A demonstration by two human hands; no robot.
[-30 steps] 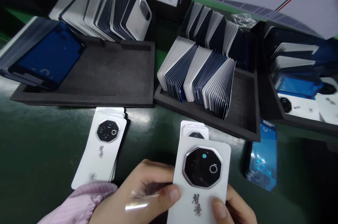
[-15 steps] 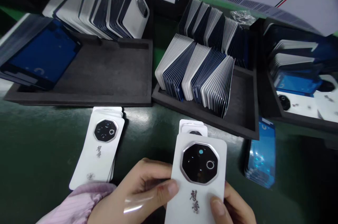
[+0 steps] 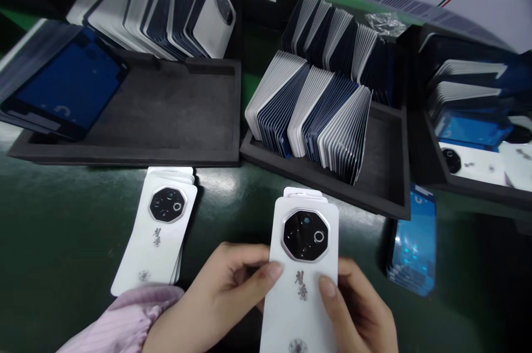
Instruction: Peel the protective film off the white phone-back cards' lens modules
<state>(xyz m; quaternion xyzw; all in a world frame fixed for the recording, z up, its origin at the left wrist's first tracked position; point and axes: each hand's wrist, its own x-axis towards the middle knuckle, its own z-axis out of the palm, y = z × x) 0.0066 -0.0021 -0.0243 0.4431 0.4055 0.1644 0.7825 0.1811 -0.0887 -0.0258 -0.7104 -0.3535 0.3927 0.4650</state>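
Both hands hold one white phone back cover with a black octagonal camera module, low in the middle of the view. My left hand grips its left edge with the thumb on its face. On the right edge, my right hand pinches it with the thumb on top. The cover hangs just over a small stack of like covers on the green table. A second stack of white covers lies to the left.
Black foam trays stand behind: a left tray with leaning covers and a blue-filmed part, a middle tray packed with upright covers, a right tray. Blue film sheets lie at the right.
The held cover has moved away from the camera and down toward the stack beneath it. The clear film seen at my left fingers earlier is no longer visible.
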